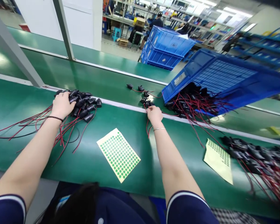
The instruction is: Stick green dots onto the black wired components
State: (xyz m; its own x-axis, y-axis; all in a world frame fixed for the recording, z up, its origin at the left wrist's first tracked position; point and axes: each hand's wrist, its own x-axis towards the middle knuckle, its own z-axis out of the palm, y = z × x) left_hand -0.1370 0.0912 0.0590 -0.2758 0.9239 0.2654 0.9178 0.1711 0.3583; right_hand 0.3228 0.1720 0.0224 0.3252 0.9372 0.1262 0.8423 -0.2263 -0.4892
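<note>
My left hand (62,104) lies over a pile of black cylindrical parts (85,109) with red and black wires, thumb apart from the fingers. The wires trail toward me and to the left. My right hand (154,115) is closed at the near edge of a small cluster of the same parts (144,100), its fingertips on a black wired part with red leads hanging down. The fingers partly hide that part. Between my arms lies a pale sheet of round green stickers (120,155).
A tilted blue crate (207,74) spills black wired parts (189,101) at the right. Another sticker sheet (218,160) and a heap of black parts (254,152) lie on the green bench (84,168). Stacked blue crates (165,46) stand beyond; a metal post (64,29) rises left.
</note>
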